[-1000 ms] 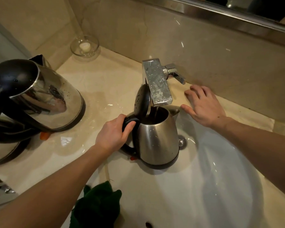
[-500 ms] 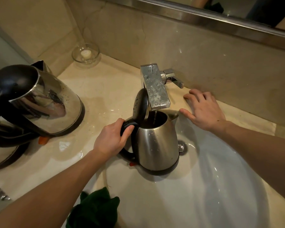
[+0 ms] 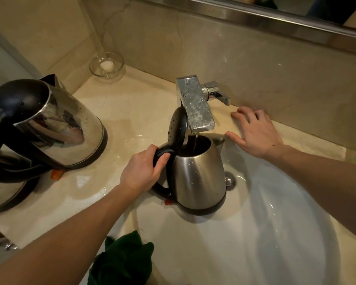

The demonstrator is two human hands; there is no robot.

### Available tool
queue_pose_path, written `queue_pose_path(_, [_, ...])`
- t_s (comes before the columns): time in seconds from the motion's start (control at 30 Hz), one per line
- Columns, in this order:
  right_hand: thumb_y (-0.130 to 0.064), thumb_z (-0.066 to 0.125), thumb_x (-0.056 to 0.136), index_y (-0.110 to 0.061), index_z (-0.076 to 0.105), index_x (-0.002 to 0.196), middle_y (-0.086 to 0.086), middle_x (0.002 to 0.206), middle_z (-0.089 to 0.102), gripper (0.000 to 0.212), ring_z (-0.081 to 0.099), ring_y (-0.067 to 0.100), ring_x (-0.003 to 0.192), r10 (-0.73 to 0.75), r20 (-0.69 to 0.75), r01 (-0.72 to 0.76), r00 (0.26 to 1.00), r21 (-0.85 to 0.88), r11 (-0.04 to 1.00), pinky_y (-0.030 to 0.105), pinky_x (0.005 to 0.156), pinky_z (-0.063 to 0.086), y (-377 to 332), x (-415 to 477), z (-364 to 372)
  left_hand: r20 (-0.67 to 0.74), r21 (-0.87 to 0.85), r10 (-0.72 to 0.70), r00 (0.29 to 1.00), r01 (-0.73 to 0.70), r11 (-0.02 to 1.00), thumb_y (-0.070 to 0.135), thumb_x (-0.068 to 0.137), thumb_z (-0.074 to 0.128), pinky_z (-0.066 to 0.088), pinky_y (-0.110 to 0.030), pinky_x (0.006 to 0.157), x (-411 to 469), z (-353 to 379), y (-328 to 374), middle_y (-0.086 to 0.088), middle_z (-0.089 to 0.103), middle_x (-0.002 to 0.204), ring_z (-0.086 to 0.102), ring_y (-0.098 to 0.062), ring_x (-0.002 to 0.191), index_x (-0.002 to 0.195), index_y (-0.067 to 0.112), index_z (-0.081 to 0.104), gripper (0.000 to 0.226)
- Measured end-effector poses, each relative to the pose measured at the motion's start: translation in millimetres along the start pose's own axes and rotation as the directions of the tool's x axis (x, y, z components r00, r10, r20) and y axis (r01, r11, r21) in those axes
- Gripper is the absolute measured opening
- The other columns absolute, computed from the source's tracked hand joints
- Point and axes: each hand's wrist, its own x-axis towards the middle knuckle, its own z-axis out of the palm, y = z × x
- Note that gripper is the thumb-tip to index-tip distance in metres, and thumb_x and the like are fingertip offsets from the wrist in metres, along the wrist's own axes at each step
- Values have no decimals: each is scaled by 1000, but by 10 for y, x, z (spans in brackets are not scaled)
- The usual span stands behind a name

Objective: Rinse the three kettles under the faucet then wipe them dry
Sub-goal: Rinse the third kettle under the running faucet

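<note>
A steel kettle with a black handle and its black lid flipped up stands in the white sink, right under the square chrome faucet. A thin stream of water runs from the spout into it. My left hand grips its handle. My right hand lies flat on the counter beside the faucet lever, fingers spread, holding nothing. A second steel kettle stands on the counter at the left. The rim of a third kettle shows at the lower left edge.
A dark green cloth lies over the sink's front rim. A glass dish with a small white object sits in the back corner. The beige counter is wet. A tiled wall and a mirror ledge rise behind the faucet.
The hands and the kettle keep their places; the water keeps running into the kettle. Only my view has tilted upward a little, so everything sits lower in the frame.
</note>
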Motion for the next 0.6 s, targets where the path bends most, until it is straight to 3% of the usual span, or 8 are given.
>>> queue_pose_path(0.23, [-67, 31, 93, -22, 38, 141, 6, 147, 36, 67, 39, 34, 116, -8, 8, 8, 1000, -13, 1000, 45, 102, 34, 1, 8, -17, 3, 9, -3, 1000, 3, 1000, 67, 82, 20, 54, -37, 66, 8, 4, -12, 1, 61, 83, 58, -15, 71, 106, 15, 54, 66])
queue_pose_path(0.6, [-68, 28, 93, -19, 41, 138, 7, 143, 40, 68, 42, 35, 111, -11, -2, 11, 1000, -22, 1000, 45, 98, 37, -2, 4, -21, 7, -12, 9, 1000, -9, 1000, 66, 82, 21, 54, -36, 67, 9, -5, 0, 0, 62, 84, 58, -16, 72, 109, 14, 54, 67])
